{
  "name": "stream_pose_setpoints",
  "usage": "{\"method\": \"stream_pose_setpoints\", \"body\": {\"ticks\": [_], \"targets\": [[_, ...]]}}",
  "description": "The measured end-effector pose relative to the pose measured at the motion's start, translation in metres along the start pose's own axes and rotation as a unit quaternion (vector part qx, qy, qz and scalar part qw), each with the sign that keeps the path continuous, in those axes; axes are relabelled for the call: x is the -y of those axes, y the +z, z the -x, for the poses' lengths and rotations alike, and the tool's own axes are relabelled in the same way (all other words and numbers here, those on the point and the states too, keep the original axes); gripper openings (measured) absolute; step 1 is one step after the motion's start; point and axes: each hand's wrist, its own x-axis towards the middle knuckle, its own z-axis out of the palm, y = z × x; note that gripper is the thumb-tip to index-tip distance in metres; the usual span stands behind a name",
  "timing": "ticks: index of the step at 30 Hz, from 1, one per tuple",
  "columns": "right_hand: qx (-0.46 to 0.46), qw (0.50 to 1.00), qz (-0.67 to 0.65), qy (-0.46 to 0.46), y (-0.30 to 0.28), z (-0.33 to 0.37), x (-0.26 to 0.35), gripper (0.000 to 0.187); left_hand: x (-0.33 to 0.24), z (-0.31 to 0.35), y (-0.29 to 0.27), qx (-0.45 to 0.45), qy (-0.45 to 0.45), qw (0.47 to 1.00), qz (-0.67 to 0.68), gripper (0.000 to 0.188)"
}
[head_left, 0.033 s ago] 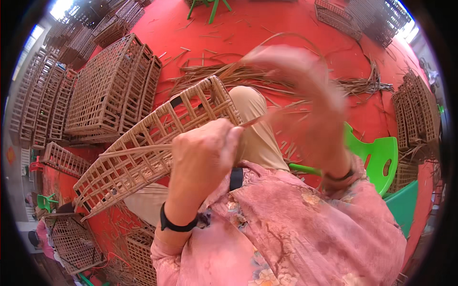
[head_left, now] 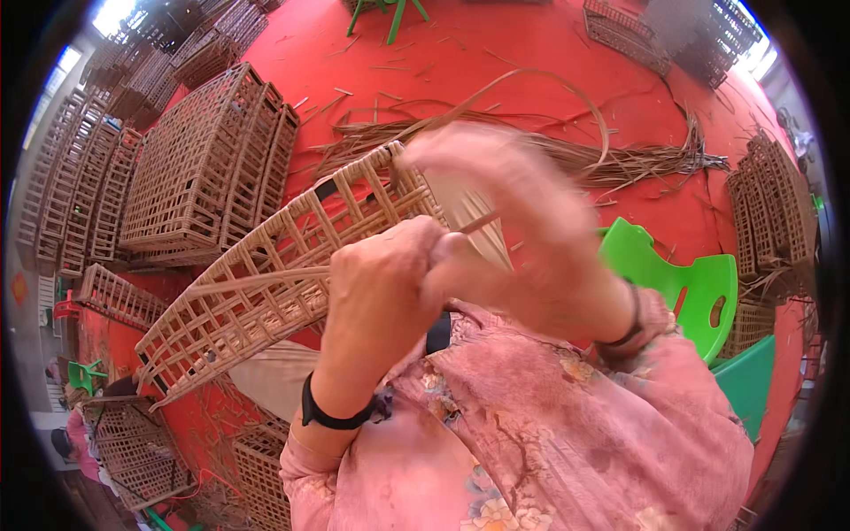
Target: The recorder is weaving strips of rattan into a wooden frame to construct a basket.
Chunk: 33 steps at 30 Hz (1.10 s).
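An open-lattice wicker basket (head_left: 257, 283) rests tilted across my lap, its wrapped rim rising toward the upper right. My left hand (head_left: 385, 274) is closed around a flat brown weaving strip (head_left: 257, 281) running along the basket's near side. A short length of strip shows again between my two hands. Smeared by motion, my right hand (head_left: 531, 239) arches over beside it, its thumb side close to my left fingers and its fingertips near the basket's upper corner. Whether it grips anything cannot be made out. A thin strip loop (head_left: 567, 84) curves over the floor beyond it.
Loose strips lie in a long bundle (head_left: 655, 159) on the red floor (head_left: 496, 35). Stacked wicker baskets (head_left: 190, 168) stand at left, more baskets (head_left: 770, 208) at right. A green plastic chair (head_left: 686, 283) is by my right arm. Another person (head_left: 80, 442) is at lower left.
My right hand has swung left and down toward my left hand, and the strip loop beyond it has shifted. My left hand has moved slightly right; the basket stays put.
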Motion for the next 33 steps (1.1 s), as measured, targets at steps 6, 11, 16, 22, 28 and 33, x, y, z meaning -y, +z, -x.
{"method": "stream_pose_setpoints", "body": {"ticks": [6, 11, 16, 22, 28, 33], "targets": [[0.123, 0.983, -0.086, 0.102, 0.012, 0.031, -0.023, 0.047, 0.012, 0.007, -0.007, -0.003, 0.026, 0.997, 0.068, 0.011], [0.159, 0.983, -0.053, 0.067, -0.021, 0.024, -0.068, 0.022, 0.048, 0.048, -0.06, -0.019, -0.129, 0.991, 0.007, 0.008], [0.165, 0.98, -0.055, 0.099, -0.018, 0.032, -0.085, 0.016, 0.056, 0.056, -0.057, -0.015, -0.159, 0.987, 0.022, 0.008], [0.23, 0.96, -0.139, 0.078, 0.021, 0.043, -0.048, 0.013, 0.022, 0.013, -0.005, 0.035, -0.068, 0.995, 0.06, 0.01], [0.226, 0.958, -0.11, 0.14, -0.015, 0.051, -0.074, 0.01, 0.025, 0.012, -0.005, 0.024, -0.063, 0.997, 0.042, 0.008], [0.194, 0.961, -0.127, 0.148, -0.002, 0.055, -0.075, 0.012, 0.019, -0.004, 0.008, 0.035, -0.07, 0.995, 0.062, 0.008]]}}
